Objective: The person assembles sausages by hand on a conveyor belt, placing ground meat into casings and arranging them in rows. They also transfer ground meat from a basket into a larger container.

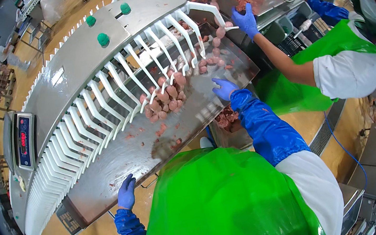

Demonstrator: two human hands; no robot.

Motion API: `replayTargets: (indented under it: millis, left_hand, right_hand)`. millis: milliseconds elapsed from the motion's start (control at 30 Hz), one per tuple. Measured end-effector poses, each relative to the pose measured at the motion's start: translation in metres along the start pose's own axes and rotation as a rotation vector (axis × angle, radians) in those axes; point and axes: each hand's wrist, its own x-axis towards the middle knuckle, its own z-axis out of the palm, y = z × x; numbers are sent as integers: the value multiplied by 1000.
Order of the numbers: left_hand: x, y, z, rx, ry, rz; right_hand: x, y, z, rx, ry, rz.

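My left hand (126, 192), in a blue glove, rests at the near edge of the steel tray table (105, 177) with its fingers stretched out and nothing in it. My right hand (225, 88), gloved too, hovers by the table's right end, thumb and fingers apart, holding nothing. To its left, several plump pink sausages (165, 102) lie bunched at the tips of white hooks (119, 91). A linked sausage string (216, 52) runs down from the machine at the far right to the table, with a co-worker's gloved hand (245, 22) open beside it.
The hooks ring a long curved steel rail (69, 62) with green knobs (103, 39). A digital display (24, 140) stands left. A co-worker in a green apron (306, 69) is at the right. Below my right forearm sits a bin of meat (229, 119). Meat scraps dot the table.
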Motion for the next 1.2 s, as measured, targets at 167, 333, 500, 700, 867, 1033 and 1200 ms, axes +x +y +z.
replayTargets:
  millis: [167, 333, 500, 700, 867, 1033, 1200]
  left_hand:
    - [-24, 11, 10, 201, 85, -37]
    - [-65, 5, 24, 110, 145, -118]
    - [-58, 13, 45, 75, 114, -163]
    - [16, 69, 85, 119, -64, 154]
    - [88, 210, 182, 255, -329, 869]
    - [151, 205, 261, 544, -838, 979]
    - [158, 230, 277, 823, -636, 1015]
  right_hand:
    - [79, -19, 14, -180, -4, -54]
    - [137, -24, 43, -374, -92, 12]
    - [107, 9, 109, -245, -73, 99]
    - [-22, -50, 44, -258, -434, -545]
    - [-110, -134, -56, 258, -610, -545]
    - [-168, -128, -118, 405, -327, -393]
    - [-236, -60, -147, 271, -107, -23]
